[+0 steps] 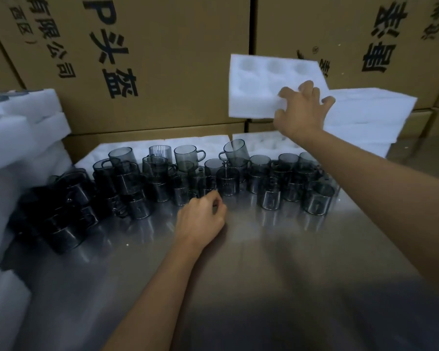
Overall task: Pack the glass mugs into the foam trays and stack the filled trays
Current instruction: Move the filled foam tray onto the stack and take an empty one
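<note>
Above the glass mugs [178, 173], the right hand [300, 111] grips an empty foam tray [259, 84]; left hand [200, 216] curled.

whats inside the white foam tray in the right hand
The white foam tray gripped by the right hand shows only empty round pockets; that hand covers its lower right corner.

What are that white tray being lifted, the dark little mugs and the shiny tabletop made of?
White tray in the right hand: looks like soft matte foam, with moulded round pockets and fuzzy edges. Mugs: smoky grey see-through glass, glossy; you can see through the walls. Tabletop: probably brushed stainless steel, since it gives blurred reflections of the mugs.
</note>
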### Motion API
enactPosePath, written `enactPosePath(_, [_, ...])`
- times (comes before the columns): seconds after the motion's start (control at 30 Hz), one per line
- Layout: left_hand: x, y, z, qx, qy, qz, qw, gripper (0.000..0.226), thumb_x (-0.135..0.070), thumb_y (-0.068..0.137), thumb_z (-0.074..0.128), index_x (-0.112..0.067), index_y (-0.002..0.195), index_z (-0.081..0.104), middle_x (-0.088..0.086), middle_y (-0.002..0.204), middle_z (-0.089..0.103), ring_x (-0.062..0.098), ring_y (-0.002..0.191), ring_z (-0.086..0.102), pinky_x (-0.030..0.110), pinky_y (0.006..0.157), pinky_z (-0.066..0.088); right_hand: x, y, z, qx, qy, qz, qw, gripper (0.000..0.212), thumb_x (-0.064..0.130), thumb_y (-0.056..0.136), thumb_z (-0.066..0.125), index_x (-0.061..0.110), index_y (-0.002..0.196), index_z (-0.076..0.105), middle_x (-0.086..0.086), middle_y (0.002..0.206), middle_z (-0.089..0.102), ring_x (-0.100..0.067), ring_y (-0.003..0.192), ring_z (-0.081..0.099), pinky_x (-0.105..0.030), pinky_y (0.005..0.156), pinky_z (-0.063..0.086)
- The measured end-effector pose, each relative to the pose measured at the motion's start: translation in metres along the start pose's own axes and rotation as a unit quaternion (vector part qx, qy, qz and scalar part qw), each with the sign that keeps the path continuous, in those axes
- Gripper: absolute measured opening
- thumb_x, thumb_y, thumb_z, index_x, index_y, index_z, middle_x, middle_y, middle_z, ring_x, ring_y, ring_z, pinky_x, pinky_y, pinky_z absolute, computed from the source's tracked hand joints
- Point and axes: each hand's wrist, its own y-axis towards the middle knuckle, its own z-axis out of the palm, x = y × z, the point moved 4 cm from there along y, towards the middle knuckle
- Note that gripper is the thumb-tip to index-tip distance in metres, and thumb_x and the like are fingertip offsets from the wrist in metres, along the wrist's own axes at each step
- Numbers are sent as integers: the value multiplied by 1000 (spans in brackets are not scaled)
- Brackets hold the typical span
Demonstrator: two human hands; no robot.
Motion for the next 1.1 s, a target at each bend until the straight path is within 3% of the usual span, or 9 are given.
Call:
enactPosePath(0.17, [7,-4,-10,-10,-132,-73,989,15,-26,88,54,-23,80,67,0,69,70,27,77,65,34,69,52,11,-56,-62,-3,55,-63,996,42,20,88,57,27,130,58,-9,136,42,-26,128,40,-49,112,13])
enactPosePath(0.3, [16,-21,-24,-45,-252,-134,957,23,-16,91,54,-19,78,72,0,78,72,15,77,63,26,68,42,7,-130,-89,60,84,-97,990,37,20,88,63,28,124,61,-5,132,41,-22,125,40,-36,103,14])
enactPosePath(0.4, [20,-48,-34,-49,-435,-186,880,31,-22,100,47,-15,80,70,1,63,61,14,58,50,30,57,35,5,-189,-96,130,64,-124,982,31,24,87,63,32,117,61,0,123,39,-19,118,43,-31,93,13])
enactPosePath(0.5, [21,-74,-50,-38,-573,-224,787,42,-39,104,40,-8,103,68,7,84,67,16,71,59,28,60,45,5,-237,-100,218,25,-144,965,34,26,85,62,34,118,62,3,116,41,-18,113,46,-33,94,14])
enactPosePath(0.6, [19,-96,-59,9,-568,-205,797,36,-39,99,50,-11,116,66,2,99,71,14,89,68,29,81,55,10,-269,-101,298,26,-156,941,34,29,85,61,38,118,60,5,115,46,-15,107,48,-31,90,14])
enactPosePath(0.67, [16,-107,-63,41,-511,-194,837,34,-29,94,60,-18,126,64,1,112,69,19,99,68,36,89,54,12,-280,-103,332,47,-148,930,33,31,86,58,41,117,57,10,111,52,-12,101,48,-32,97,22])
enactPosePath(0.77, [14,-117,-69,39,-495,-187,848,35,-16,90,65,-24,125,64,-2,106,72,9,82,71,19,62,53,3,-274,-111,319,107,-92,937,41,26,86,55,43,123,52,19,92,65,-7,95,55,-32,96,37])
enactPosePath(0.9, [14,-119,-72,25,-518,-193,833,32,-12,89,66,-24,118,69,-2,97,76,8,75,71,18,59,53,-34,-239,-100,208,201,36,956,46,17,85,52,36,127,53,15,80,67,-15,91,62,-38,91,48])
enactPosePath(1.1, [14,-121,-71,22,-517,-180,836,22,-15,88,68,-25,106,75,-5,95,77,14,89,73,26,75,57,-90,-205,-28,199,240,184,932,60,24,93,58,31,149,37,-9,130,58,-33,126,49,-40,107,41])
